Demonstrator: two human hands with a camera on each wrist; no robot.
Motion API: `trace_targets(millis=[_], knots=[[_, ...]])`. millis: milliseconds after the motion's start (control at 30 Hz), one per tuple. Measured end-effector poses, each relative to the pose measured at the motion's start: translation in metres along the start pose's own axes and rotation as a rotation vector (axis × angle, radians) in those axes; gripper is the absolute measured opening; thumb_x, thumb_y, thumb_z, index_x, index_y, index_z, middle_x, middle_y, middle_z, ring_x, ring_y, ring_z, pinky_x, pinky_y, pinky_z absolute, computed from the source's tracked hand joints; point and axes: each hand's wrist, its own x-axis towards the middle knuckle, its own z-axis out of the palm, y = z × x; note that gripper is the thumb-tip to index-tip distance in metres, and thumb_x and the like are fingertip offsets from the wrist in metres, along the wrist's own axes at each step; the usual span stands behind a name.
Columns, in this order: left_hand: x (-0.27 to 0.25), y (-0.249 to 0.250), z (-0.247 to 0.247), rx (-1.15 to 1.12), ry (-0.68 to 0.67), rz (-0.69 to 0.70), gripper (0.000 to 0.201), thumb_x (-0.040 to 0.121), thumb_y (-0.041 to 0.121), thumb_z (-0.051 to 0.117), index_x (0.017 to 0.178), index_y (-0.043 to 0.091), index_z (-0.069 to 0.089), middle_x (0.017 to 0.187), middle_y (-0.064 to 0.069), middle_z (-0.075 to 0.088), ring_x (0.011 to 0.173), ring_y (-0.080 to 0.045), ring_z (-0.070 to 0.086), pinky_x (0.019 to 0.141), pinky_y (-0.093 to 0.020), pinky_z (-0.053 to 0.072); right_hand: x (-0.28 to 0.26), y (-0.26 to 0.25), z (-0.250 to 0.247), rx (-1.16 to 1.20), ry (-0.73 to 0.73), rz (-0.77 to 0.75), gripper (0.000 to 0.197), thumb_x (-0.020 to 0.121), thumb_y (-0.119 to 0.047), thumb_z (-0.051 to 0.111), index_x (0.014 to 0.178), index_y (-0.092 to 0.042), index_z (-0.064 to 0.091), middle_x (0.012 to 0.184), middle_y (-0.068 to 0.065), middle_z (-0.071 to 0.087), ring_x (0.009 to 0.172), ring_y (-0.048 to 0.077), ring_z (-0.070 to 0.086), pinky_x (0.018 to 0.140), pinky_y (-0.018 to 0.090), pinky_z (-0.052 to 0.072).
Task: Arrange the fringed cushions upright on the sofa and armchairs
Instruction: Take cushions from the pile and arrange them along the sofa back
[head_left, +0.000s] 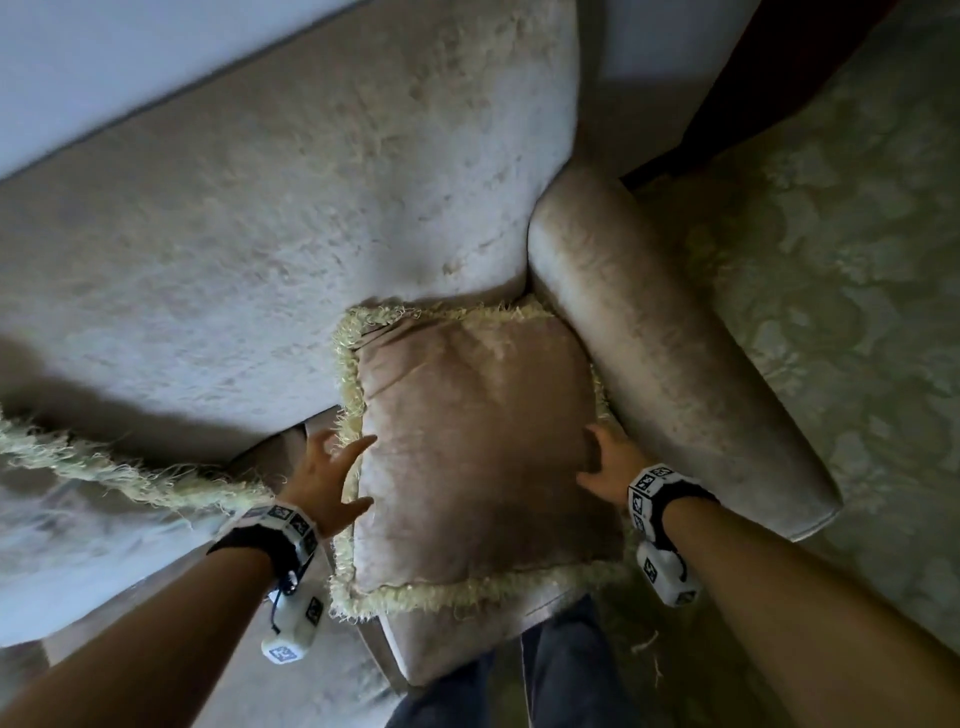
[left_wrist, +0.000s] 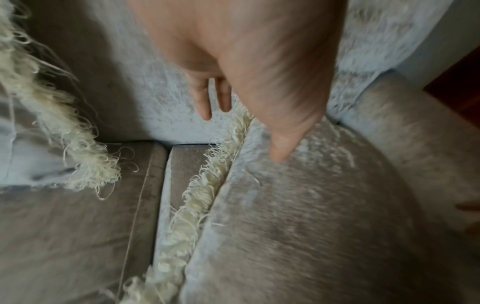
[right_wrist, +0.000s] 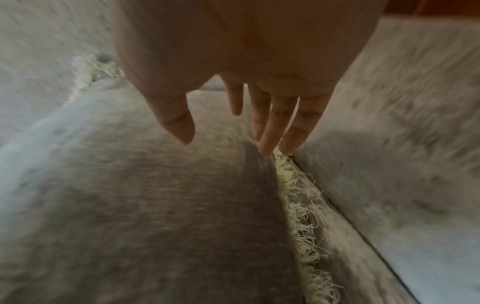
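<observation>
Taupe velvet cushion (head_left: 478, 447), cream fringe all round, propped in sofa (head_left: 260, 249) corner against armrest; second fringed cushion (head_left: 78, 499) seen at left.

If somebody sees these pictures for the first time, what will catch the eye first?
First, the fringed cushion in the sofa's corner, against the backrest and beside the armrest. Then the left hand and right hand, fingers spread, one at each side of it. A second fringed cushion lies further left.

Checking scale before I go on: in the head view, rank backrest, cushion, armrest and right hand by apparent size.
1. Backrest
2. Cushion and armrest: look alike, and the wide lens distorts them, so unranked
3. Right hand
</observation>
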Motion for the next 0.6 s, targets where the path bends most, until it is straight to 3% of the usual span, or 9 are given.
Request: trace_targets(millis=[67,167,233,300,400,500,533,600], knots=[[0.020,0.001,0.009,0.001,-0.038,0.005,0.100,0.069,0.058,0.077,0.146,0.054,0.014,0.154,-0.017,0.006,0.129,-0.038,0.043,0.105,-0.048,0.042,0.024,0.012,0.002,0.033,0.015,-0.031,0.102,0.075,-0.049,0.073,0.154,-0.035,0.010,0.157,0.009,0.026,0.138,0.032,0.036,0.111,0.044,0.037],[0.051,0.009,0.023,-0.001,-0.020,0.052,0.118,0.056,0.070,0.078,0.142,0.062,-0.003,0.158,-0.011,-0.015,0.144,-0.042,0.018,0.109,-0.054,0.036,0.058,0.027,0.004,-0.005,0.003,-0.084,0.118,0.069,-0.062,0.075,0.149,-0.050,-0.011,0.163,0.006,0.002,0.148,0.033,0.014,0.117,0.049,0.025],[0.068,0.010,0.033,-0.035,-0.045,0.042,0.133,0.046,0.069,0.083,0.138,0.065,-0.012,0.155,-0.003,-0.031,0.147,-0.039,0.006,0.111,-0.053,0.034,0.077,0.031,0.005,-0.025,-0.035,-0.115,0.129,0.061,-0.069,0.077,0.143,-0.056,-0.021,0.163,0.006,-0.009,0.149,0.034,0.007,0.119,0.051,0.020],[0.083,0.010,0.042,-0.053,-0.103,-0.021,0.148,0.038,0.061,0.090,0.133,0.065,-0.024,0.151,-0.001,-0.039,0.147,-0.040,0.002,0.110,-0.051,0.035,0.092,0.031,0.009,0.011,-0.066,-0.155,0.140,0.050,-0.073,0.080,0.138,-0.059,-0.028,0.163,0.008,-0.008,0.149,0.034,0.005,0.119,0.053,0.018],[0.103,0.008,0.057,-0.094,-0.164,-0.091,0.162,0.033,0.047,0.097,0.135,0.057,-0.029,0.151,-0.008,-0.039,0.146,-0.042,0.000,0.113,-0.049,0.029,0.109,0.029,0.024,0.119,-0.115,-0.155,0.150,0.042,-0.067,0.087,0.132,-0.063,-0.033,0.162,0.014,-0.001,0.148,0.037,0.012,0.116,0.056,0.023],[0.122,0.003,0.079,-0.131,-0.177,-0.104,0.170,0.031,0.039,0.099,0.144,0.037,-0.029,0.156,-0.011,-0.028,0.145,-0.041,0.000,0.117,-0.045,0.007,0.118,0.024,0.034,0.166,-0.122,-0.109,0.153,0.042,-0.059,0.092,0.126,-0.067,-0.036,0.160,0.020,-0.005,0.145,0.041,0.020,0.113,0.057,0.030],[0.127,0.000,0.086,-0.139,-0.164,-0.105,0.172,0.028,0.043,0.098,0.140,0.040,-0.032,0.157,-0.010,-0.024,0.146,-0.041,0.001,0.116,-0.043,0.002,0.121,0.023,0.036,0.163,-0.116,-0.094,0.154,0.042,-0.057,0.092,0.124,-0.068,-0.037,0.159,0.021,-0.007,0.144,0.043,0.020,0.113,0.058,0.030],[0.134,-0.007,0.096,-0.155,-0.147,-0.100,0.173,0.020,0.051,0.096,0.128,0.053,-0.040,0.158,-0.010,-0.017,0.144,-0.042,0.009,0.118,-0.045,0.008,0.125,0.021,0.041,0.168,-0.094,-0.072,0.155,0.042,-0.054,0.094,0.123,-0.069,-0.037,0.158,0.022,-0.012,0.143,0.046,0.022,0.112,0.058,0.030]])
